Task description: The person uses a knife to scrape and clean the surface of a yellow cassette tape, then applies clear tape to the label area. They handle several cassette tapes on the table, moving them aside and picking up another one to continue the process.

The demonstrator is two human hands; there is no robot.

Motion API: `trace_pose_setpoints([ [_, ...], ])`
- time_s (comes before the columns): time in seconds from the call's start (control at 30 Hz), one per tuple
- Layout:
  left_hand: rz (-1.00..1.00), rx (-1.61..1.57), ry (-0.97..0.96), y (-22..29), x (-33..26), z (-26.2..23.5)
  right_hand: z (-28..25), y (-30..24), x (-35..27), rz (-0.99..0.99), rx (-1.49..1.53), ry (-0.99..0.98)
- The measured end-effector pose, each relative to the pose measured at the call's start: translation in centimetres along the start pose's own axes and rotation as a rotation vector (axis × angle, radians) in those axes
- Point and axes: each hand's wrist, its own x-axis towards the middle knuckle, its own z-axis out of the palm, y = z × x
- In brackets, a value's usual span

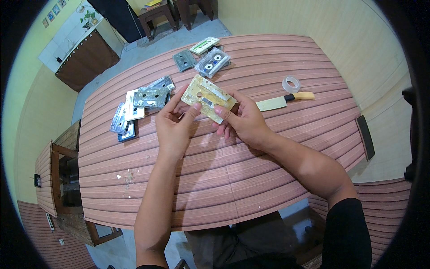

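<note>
Between my two hands, above the middle of the table, is a yellowed cassette tape (209,95), tilted with its flat face toward me. My left hand (175,123) grips its left side, thumb on the face near the lower edge. On the right side my right hand (245,117) holds it, the thumb pressed on the face and the other fingers behind. A pile of cassettes (152,97), clear, white and blue-edged, lies just left of my left hand. Beyond the held tape sits a second group of cassettes (212,62).
Right of my hands lies a knife (274,103) with a broad blade and a yellow-and-black handle. A roll of clear tape (291,84) is behind it. Small pale fragments (128,176) are scattered at the left front of the striped table (201,188). A dark phone (365,137) lies at the right edge.
</note>
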Motion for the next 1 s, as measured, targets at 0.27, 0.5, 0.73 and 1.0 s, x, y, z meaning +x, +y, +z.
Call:
trace_pose_setpoints([
  [0.27,-0.058,-0.108,0.011,-0.6,0.0,-0.4,-0.2,0.1,-0.1,0.014,-0.063,-0.084],
  [0.5,-0.020,-0.099,-0.043,-0.5,-0.1,-0.2,-0.2,0.2,-0.4,-0.008,-0.153,-0.109],
  [0.73,0.095,0.114,0.002,-0.7,-0.2,-0.2,0.1,0.0,-0.6,0.007,-0.160,-0.115],
  [1.0,0.434,0.649,0.058,0.7,-0.3,-0.7,0.2,0.8,-1.3,-0.128,-0.464,-0.137],
])
